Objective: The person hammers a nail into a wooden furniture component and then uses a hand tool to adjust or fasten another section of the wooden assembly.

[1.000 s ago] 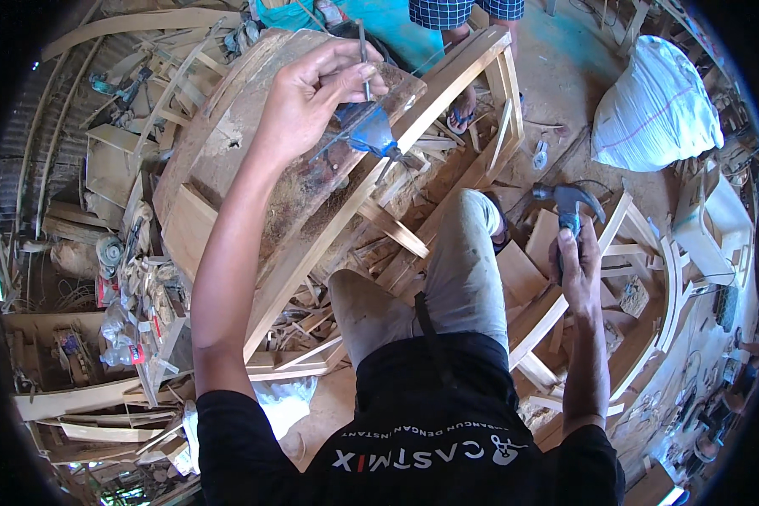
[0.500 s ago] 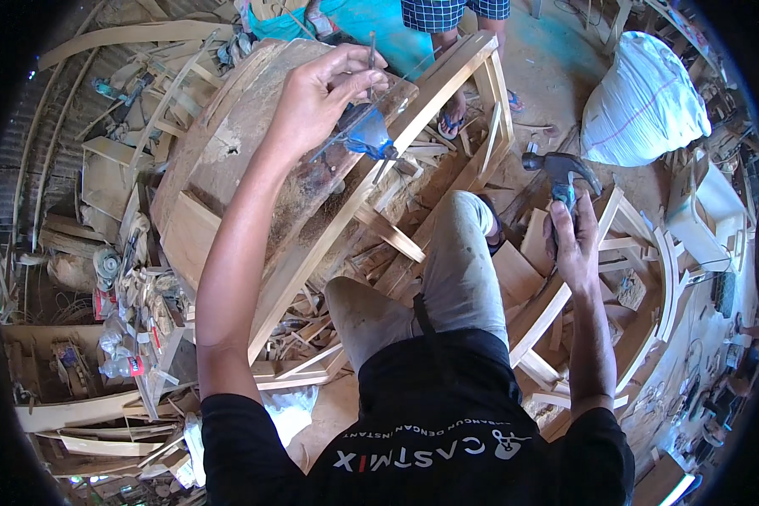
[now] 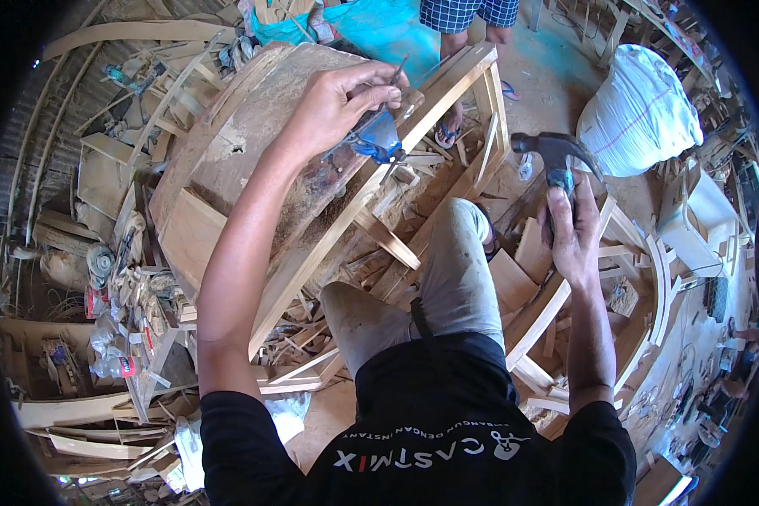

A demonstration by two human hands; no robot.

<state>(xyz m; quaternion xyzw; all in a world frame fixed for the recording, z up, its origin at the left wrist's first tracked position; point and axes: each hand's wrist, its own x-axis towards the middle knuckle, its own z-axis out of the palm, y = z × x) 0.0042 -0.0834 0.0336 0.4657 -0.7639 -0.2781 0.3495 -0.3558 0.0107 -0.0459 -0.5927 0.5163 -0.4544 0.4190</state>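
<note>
My left hand (image 3: 347, 99) pinches a thin dark metal rod (image 3: 401, 71) between thumb and fingers, its upper end leaning right. Just below that hand is a blue metal vise (image 3: 381, 142) at the edge of the worn wooden bench (image 3: 261, 110); whether the rod touches it is hidden. My right hand (image 3: 573, 232) grips a claw hammer (image 3: 557, 153) by its handle near the head, raised on the right, apart from the vise. A long pale wooden frame (image 3: 333, 232) runs diagonally beneath the vise and past my knees.
Another person's legs (image 3: 454, 51) in checked shorts stand at the far side. A white sack (image 3: 641, 114) and a pale box-shaped wooden piece (image 3: 700, 215) are at the right. Near my right forearm lies a curved wooden frame (image 3: 658, 304). Wood scraps litter the floor; a plastic bottle (image 3: 114, 367) is at left.
The hammer has risen slightly, its head farther from me. My left hand has shifted a little right, and the rod has gone from upright to leaning right. The whole view has moved slightly.
</note>
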